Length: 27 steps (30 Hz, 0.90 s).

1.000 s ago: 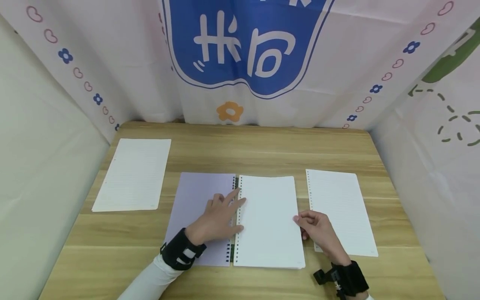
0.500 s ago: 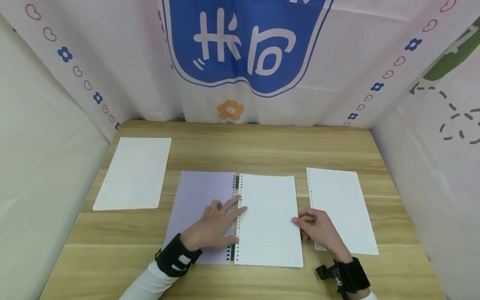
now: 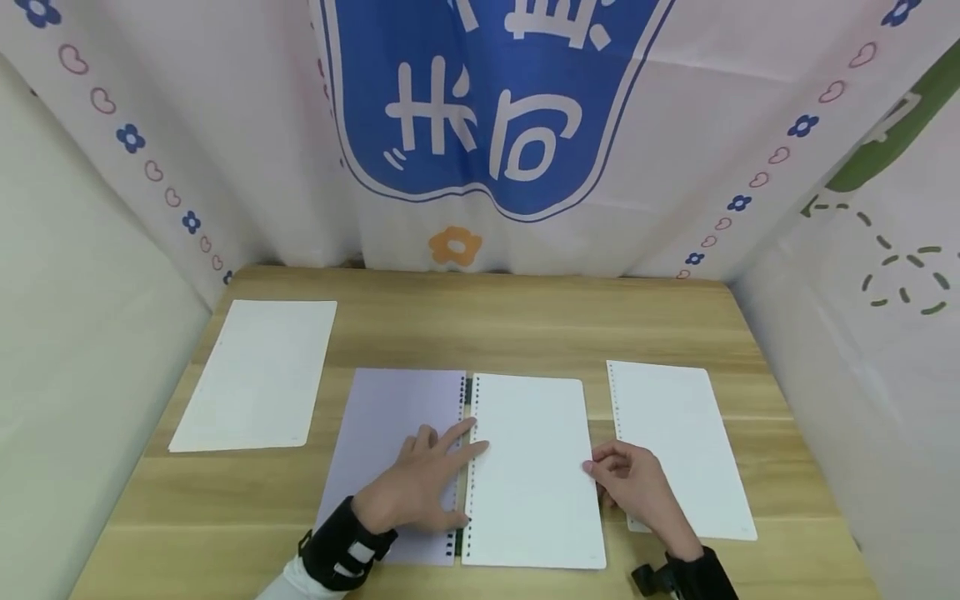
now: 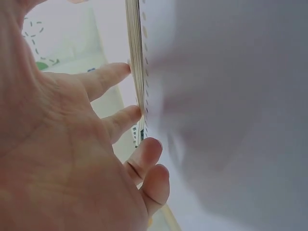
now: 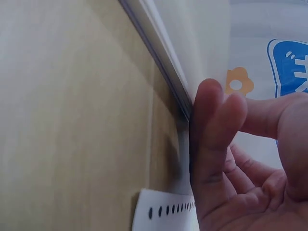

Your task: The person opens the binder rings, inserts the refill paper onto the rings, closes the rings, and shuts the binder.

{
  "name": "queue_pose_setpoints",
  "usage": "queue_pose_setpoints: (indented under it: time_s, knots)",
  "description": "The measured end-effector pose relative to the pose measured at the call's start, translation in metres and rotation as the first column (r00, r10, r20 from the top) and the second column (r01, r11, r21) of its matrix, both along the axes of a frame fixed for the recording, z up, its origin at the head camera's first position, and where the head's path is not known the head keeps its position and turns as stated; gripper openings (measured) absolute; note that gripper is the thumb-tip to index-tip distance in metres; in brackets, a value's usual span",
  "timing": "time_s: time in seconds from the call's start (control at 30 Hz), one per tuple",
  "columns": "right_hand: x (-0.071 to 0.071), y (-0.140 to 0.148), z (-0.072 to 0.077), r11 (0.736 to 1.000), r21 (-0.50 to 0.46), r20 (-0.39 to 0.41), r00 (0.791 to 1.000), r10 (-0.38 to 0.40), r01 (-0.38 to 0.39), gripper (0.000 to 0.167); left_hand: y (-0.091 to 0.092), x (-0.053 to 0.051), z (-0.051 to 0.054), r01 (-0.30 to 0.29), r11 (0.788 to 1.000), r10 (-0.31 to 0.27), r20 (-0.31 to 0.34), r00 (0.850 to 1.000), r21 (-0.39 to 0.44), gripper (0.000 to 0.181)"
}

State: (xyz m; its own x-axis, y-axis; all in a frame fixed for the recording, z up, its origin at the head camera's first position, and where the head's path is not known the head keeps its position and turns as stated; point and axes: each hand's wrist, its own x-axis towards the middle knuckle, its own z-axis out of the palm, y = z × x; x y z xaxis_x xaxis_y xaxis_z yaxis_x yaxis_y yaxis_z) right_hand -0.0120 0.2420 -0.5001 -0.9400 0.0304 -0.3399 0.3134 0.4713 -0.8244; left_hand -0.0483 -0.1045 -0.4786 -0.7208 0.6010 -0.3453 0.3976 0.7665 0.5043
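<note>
A stack of white hole-punched loose-leaf paper lies over the right half of an open spiral-style notebook, whose pale purple cover lies to its left. My left hand reaches across the cover with fingers spread. Its thumb and two fingertips touch the stack's punched left edge; in the left wrist view, fingers meet the layered sheet edges. At the stack's outer edge, my right hand pinches the paper, thumb on top and the other fingers curled beside the edge. How many sheets it pinches, I cannot tell.
Another white sheet lies at the far left of the wooden table. A punched lined sheet lies on the right, partly under my right hand. A printed white curtain hangs behind the table's back edge.
My left hand has slid nearer along the punched edge. The stack's lower right corner looks more even. My right hand keeps its pinch, and the head view has tilted up.
</note>
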Motion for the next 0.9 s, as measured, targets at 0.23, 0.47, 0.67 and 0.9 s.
queue_pose_setpoints:
  time_s: [0.23,0.47,0.67,0.9]
  knots:
    - [-0.003,0.017,0.008,0.999,0.022,-0.026,0.999,-0.028,0.028,0.017,0.004,0.003,0.003,-0.011,1.000,0.011,-0.004,1.000,0.013,0.098]
    - [-0.005,0.061,0.023,0.939,0.332,-0.176,0.984,-0.036,0.093,0.023,0.010,-0.009,0.013,0.021,1.000,-0.021,-0.005,1.000,0.016,0.084]
    - [0.000,0.101,0.032,0.844,0.524,-0.134,0.990,-0.047,0.111,0.058,0.026,-0.027,0.022,0.027,0.999,-0.025,-0.117,0.993,0.018,0.057]
    - [0.013,0.126,0.025,0.745,0.666,0.132,0.988,-0.081,-0.028,0.099,0.078,-0.026,0.025,0.086,0.996,-0.082,-0.182,0.980,0.013,0.052]
